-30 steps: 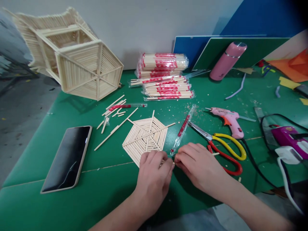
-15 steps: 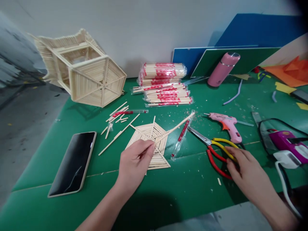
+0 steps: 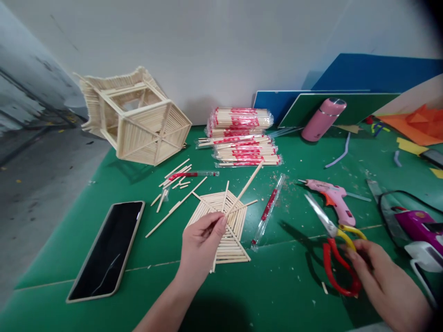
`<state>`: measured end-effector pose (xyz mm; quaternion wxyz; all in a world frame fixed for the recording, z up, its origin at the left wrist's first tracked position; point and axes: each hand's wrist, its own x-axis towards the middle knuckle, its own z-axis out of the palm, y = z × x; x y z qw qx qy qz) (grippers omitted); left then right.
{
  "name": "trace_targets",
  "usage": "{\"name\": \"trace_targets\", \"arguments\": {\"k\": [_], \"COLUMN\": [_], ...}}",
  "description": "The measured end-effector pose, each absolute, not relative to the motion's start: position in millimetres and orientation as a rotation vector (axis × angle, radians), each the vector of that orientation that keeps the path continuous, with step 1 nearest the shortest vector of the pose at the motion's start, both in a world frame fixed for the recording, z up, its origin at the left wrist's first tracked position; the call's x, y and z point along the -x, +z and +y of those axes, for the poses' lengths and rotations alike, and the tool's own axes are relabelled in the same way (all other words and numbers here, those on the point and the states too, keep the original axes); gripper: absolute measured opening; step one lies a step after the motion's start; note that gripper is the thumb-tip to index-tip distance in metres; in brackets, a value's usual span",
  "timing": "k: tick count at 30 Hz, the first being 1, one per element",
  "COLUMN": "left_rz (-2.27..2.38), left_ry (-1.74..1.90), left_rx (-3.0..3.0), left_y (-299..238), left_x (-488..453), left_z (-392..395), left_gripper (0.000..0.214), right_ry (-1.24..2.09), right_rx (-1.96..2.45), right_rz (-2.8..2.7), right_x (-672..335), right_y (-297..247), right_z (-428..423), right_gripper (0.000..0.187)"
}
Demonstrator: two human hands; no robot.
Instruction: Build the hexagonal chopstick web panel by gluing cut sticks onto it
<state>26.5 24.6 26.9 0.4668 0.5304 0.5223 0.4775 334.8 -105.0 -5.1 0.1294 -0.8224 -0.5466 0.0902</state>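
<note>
My left hand (image 3: 204,242) is closed in a pinch on a chopstick (image 3: 248,183), which slants up to the right above a flat web-like panel of sticks (image 3: 202,207). The panel lies on the green table and is partly hidden by that hand. My right hand (image 3: 384,276) grips the yellow handle of a pair of scissors (image 3: 334,230) with red and yellow handles. The scissors are tilted, lifted off the table, with their blades pointing up and left. An empty chopstick wrapper (image 3: 269,210) lies between the panel and the scissors.
A stick-built lantern-like frame (image 3: 157,136) stands at the back left. Wrapped chopstick bundles (image 3: 242,122), a pink bottle (image 3: 325,120) and boards (image 3: 356,106) line the wall. A pink glue gun (image 3: 332,198) lies right, a phone (image 3: 107,249) left. Cut sticks (image 3: 176,207) lie near the panel.
My right hand has raised the scissors off the table and drawn them slightly right. The chopstick in my left hand now points more steeply upward. The camera view has shifted.
</note>
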Motion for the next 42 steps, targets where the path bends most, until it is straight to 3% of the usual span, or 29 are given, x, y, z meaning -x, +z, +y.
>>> {"name": "trace_targets", "arguments": {"k": [9, 15, 42], "left_rz": [1.282, 1.238, 0.996], "left_ry": [1.153, 1.172, 1.088], "left_rx": [-1.286, -1.319, -1.306], "left_y": [33, 34, 32], "left_x": [-25, -21, -22], "left_z": [21, 20, 15], "left_gripper": [0.007, 0.008, 0.011], "right_ry": [0.848, 1.083, 1.251], "right_rx": [1.917, 2.053, 1.967], "right_rz": [-1.859, -1.874, -1.888], "right_x": [-280, -242, -215], "right_y": [7, 26, 48], "right_z": [-105, -72, -57], "right_gripper": [0.049, 0.064, 0.056]}}
